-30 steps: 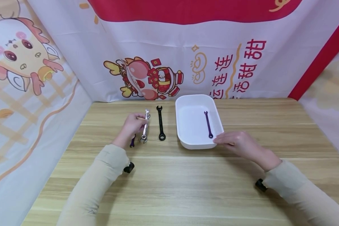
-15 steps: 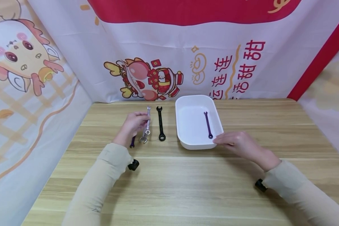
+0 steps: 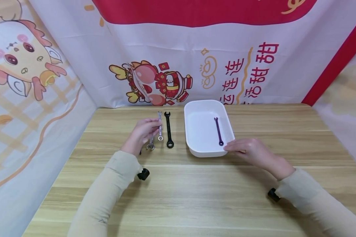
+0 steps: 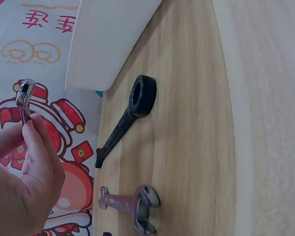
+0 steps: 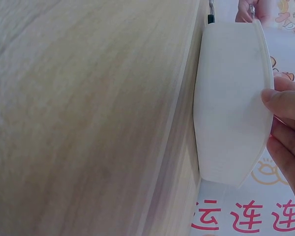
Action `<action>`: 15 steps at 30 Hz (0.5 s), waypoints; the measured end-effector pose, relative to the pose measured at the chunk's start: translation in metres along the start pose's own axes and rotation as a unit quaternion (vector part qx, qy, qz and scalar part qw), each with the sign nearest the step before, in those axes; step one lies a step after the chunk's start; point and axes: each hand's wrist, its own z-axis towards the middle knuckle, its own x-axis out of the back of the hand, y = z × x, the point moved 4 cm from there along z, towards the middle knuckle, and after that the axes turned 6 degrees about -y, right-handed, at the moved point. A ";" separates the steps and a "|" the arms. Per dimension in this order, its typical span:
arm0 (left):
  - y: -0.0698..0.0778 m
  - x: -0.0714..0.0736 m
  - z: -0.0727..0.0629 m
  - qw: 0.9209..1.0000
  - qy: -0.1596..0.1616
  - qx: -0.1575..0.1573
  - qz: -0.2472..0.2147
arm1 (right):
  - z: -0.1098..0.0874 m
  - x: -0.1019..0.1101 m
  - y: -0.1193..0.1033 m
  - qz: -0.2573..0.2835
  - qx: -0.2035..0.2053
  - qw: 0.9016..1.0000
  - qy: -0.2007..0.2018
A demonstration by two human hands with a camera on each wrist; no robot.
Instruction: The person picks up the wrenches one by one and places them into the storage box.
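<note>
My left hand [image 3: 142, 133] pinches a silver combination wrench [image 3: 160, 133] between thumb and fingers, raised off the table. In the left wrist view its ring end [image 4: 25, 91] sticks up past the fingertips. Below that hand lies another silver wrench [image 3: 150, 146], partly covered. A dark wrench tip [image 3: 140, 152] peeks out beside the wrist, the rest hidden. My right hand [image 3: 250, 149] grips the near right corner of a white plastic bin [image 3: 209, 153], with the thumb on its outer wall in the right wrist view. One purple wrench [image 3: 218, 131] lies inside the bin.
A black combination wrench [image 3: 168, 130] lies between the left hand and the bin. Wood-grain table [image 3: 184, 197] stretches toward the person. Printed cloth [image 3: 166, 42] hangs behind the table and along both sides.
My left hand has lifted the silver wrench off the one beneath it and moved slightly right, toward the black wrench. My right hand stays on the bin.
</note>
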 end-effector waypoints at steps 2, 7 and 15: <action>0.001 -0.005 0.000 1.000 -0.004 0.000 -0.009 | 0.000 0.000 -0.001 0.001 0.001 1.000 0.002; 0.001 -0.016 0.000 1.000 -0.015 0.000 -0.026 | 0.000 0.001 -0.002 0.004 0.008 1.000 0.009; 0.000 -0.028 0.003 0.999 -0.021 0.008 -0.045 | 0.000 0.000 -0.001 0.005 0.015 1.000 0.012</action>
